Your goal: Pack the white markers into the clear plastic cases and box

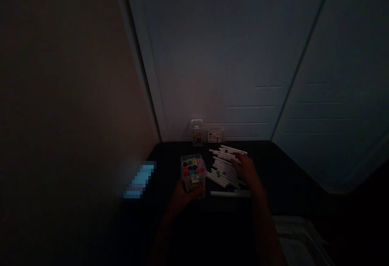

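Note:
In dim light, my left hand (182,195) is wrapped round the lower front of a clear plastic box (186,181). Several markers (190,168) stand upright in the box, their coloured ends facing up in red, orange, yellow, green, blue and pink. To the right, my right hand (245,168) reaches over a loose pile of white markers (223,164). Its thumb and forefinger are apart and touch the upper part of the pile; the other fingers are partly hidden. Closer to me, a single white marker (225,194) lies crosswise below the pile.
A clear upright case (197,136) with a label and a clear lid or box (214,136) stand against the white panelled wall (212,55). The dark table (282,176) ends at a brown surface on the left. A clear plastic bin (299,237) sits low at right.

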`<action>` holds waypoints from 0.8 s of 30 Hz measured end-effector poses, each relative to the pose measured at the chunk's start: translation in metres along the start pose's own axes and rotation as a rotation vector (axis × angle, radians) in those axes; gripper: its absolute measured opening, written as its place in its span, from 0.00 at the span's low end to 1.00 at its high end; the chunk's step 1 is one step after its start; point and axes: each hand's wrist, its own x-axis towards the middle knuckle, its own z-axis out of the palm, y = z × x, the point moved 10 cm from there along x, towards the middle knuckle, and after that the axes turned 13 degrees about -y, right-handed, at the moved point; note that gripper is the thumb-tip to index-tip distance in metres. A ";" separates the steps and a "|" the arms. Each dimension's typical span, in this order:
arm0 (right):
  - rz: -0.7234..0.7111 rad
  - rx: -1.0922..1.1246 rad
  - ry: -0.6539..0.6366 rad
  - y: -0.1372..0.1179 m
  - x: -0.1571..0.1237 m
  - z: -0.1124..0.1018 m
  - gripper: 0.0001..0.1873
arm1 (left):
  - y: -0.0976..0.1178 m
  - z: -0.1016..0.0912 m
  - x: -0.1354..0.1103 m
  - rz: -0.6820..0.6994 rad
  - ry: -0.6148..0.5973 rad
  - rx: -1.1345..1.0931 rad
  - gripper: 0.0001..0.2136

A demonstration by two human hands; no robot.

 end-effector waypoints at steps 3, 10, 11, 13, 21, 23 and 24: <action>0.118 -0.134 -0.083 0.012 -0.001 0.017 0.21 | 0.001 -0.002 -0.002 -0.015 0.038 -0.009 0.38; 0.230 -0.177 -0.209 0.013 -0.003 0.031 0.18 | -0.004 -0.003 -0.002 -0.040 0.054 -0.018 0.37; 0.237 -0.181 -0.222 0.014 -0.003 0.031 0.18 | -0.005 -0.003 -0.002 -0.040 0.051 -0.023 0.37; 0.246 -0.187 -0.242 0.016 -0.004 0.030 0.18 | -0.004 -0.001 0.000 -0.027 0.032 -0.035 0.38; 0.293 -0.197 -0.249 0.026 -0.003 0.028 0.18 | -0.003 -0.004 -0.002 -0.030 0.048 0.002 0.37; 0.305 -0.198 -0.240 0.029 -0.002 0.028 0.17 | -0.003 -0.003 -0.001 -0.013 0.034 0.002 0.37; 0.310 -0.197 -0.236 0.031 -0.002 0.028 0.17 | -0.003 -0.003 0.000 -0.009 0.031 0.000 0.38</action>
